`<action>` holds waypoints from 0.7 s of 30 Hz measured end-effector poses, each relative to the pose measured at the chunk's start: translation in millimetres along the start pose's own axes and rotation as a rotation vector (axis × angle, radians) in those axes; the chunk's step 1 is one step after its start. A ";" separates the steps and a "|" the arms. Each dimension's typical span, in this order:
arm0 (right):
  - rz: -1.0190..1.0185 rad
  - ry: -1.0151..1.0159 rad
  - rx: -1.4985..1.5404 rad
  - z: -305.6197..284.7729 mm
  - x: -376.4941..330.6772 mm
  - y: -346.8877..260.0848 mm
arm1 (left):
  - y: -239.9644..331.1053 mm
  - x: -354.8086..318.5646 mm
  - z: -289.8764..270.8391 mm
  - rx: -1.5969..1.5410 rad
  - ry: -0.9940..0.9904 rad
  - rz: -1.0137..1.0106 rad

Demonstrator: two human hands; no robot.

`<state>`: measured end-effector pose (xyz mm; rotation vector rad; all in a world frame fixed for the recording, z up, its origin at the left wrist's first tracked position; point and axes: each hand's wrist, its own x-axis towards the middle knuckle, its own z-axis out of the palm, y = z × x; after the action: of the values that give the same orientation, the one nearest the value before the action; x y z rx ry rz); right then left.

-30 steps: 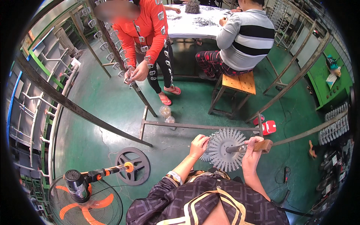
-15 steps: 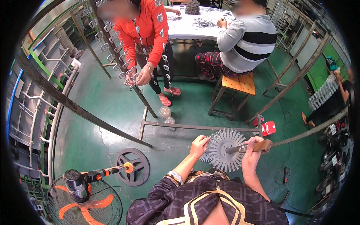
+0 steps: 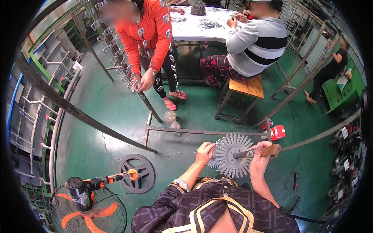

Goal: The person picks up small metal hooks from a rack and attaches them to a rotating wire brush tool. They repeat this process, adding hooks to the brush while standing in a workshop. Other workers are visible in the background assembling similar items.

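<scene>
In front of my waist is a round grey wheel [image 3: 224, 153] with many thin flat prongs fanning out from its hub. A grey shaft [image 3: 243, 155] runs from the hub to a brown block [image 3: 274, 150]. My right hand [image 3: 261, 157] is closed around the shaft beside this block. At the wheel's left rim my left hand [image 3: 204, 154] has its thumb and fingers pinched together. Whatever lies between those fingertips is too small to make out. Part of a second pronged wheel [image 3: 212, 163] shows behind the first, low on its left.
A metal frame [image 3: 210, 132] crosses just beyond the wheel. Across it, a person in orange [image 3: 157, 29] handles small metal pieces hung in rows. Another sits on a wooden stool [image 3: 246, 88] at a white table [image 3: 180, 29]. A fan [image 3: 87, 207] stands at lower left, a red-and-white box [image 3: 278, 132] at right.
My left hand has shifted slightly left; the wheel and my right hand stay put. The seated person's hands have come together. At far right, a person has moved farther back with the hung pieces.
</scene>
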<state>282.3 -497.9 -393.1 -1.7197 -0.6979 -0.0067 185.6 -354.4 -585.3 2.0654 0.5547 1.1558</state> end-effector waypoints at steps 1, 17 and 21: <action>-0.012 0.000 -0.015 0.2 0.5 -0.1 | 0.9 -0.6 -0.5 -0.004 0.006 -0.017; -0.050 0.006 -0.001 4.8 1.6 -1.6 | 7.0 -0.5 -5.3 -0.016 0.066 -0.119; -0.065 0.009 0.043 5.1 1.4 2.0 | 6.5 -1.1 -5.8 -0.009 0.047 -0.104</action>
<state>282.6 -493.0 -395.8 -1.6541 -0.7421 -0.0446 180.2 -357.3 -579.0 1.9821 0.6698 1.1462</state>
